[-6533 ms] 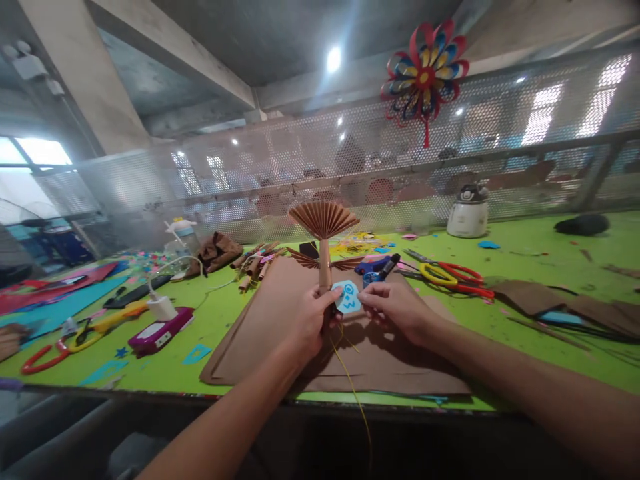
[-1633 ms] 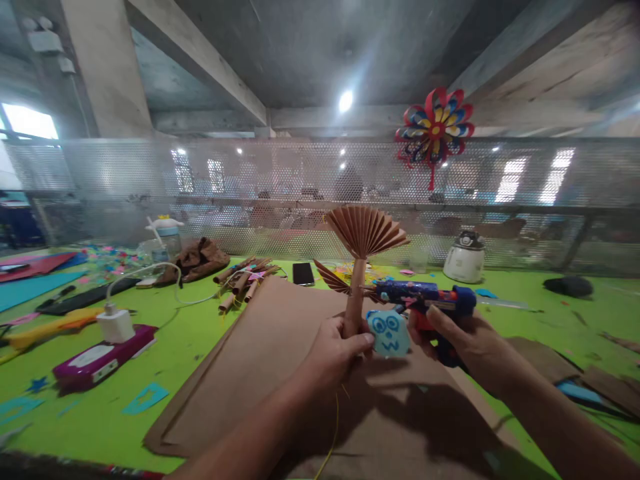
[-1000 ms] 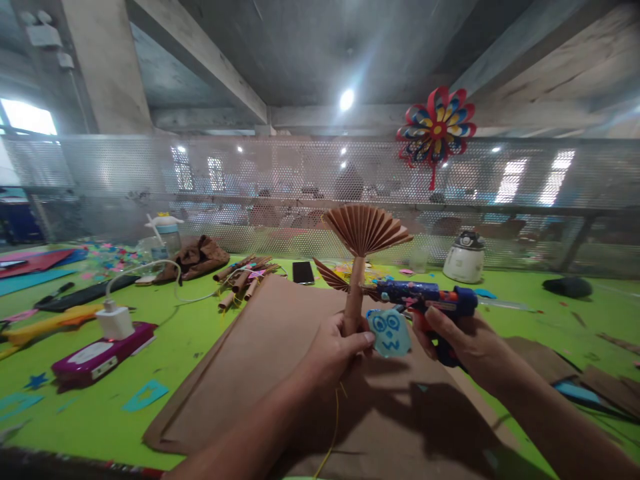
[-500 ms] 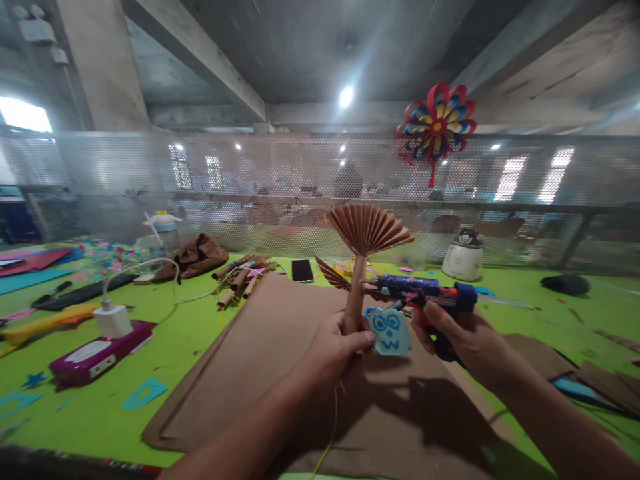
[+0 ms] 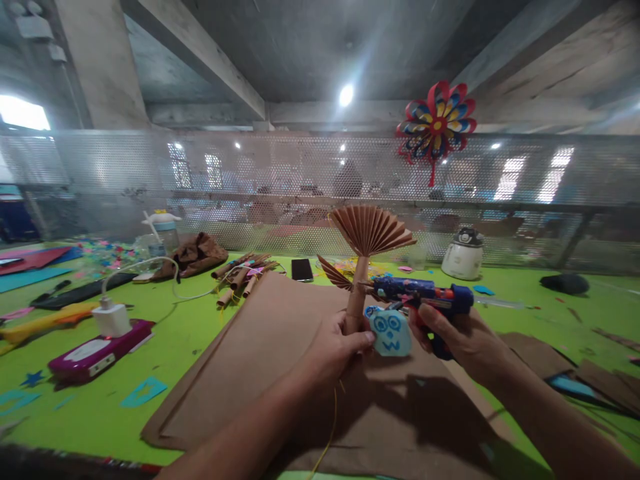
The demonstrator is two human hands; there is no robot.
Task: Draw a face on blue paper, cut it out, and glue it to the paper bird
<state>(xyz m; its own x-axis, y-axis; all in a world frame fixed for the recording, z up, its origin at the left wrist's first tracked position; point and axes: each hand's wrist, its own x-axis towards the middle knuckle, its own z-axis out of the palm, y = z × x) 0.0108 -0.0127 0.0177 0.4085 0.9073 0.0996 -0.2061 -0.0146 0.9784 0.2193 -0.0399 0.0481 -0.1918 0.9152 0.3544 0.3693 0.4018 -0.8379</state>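
Observation:
My left hand [image 5: 345,343] is closed around the lower part of a brown paper tube [image 5: 356,303], held upright. A pleated brown paper fan [image 5: 373,230] spreads from the tube's top, and a smaller pleated piece [image 5: 336,273] sticks out on its left. By my left thumb is a light-blue paper face [image 5: 391,333] with drawn eyes and mouth. My right hand [image 5: 457,333] grips a dark blue glue gun [image 5: 425,293] with red parts. Its nozzle points left and meets the tube's side, or nearly so. A yellow string [image 5: 334,427] hangs below my left hand.
Large brown paper sheets [image 5: 225,380] lie under my hands on the green table [image 5: 190,347]. To the left are a purple power strip [image 5: 100,357] with a white charger and a bundle of paper tubes [image 5: 245,277]. A phone [image 5: 301,270] and white bottle [image 5: 463,257] stand farther back.
The glue gun has shifted slightly left and down, staying at the tube's side. The tube and fan have moved slightly to the right.

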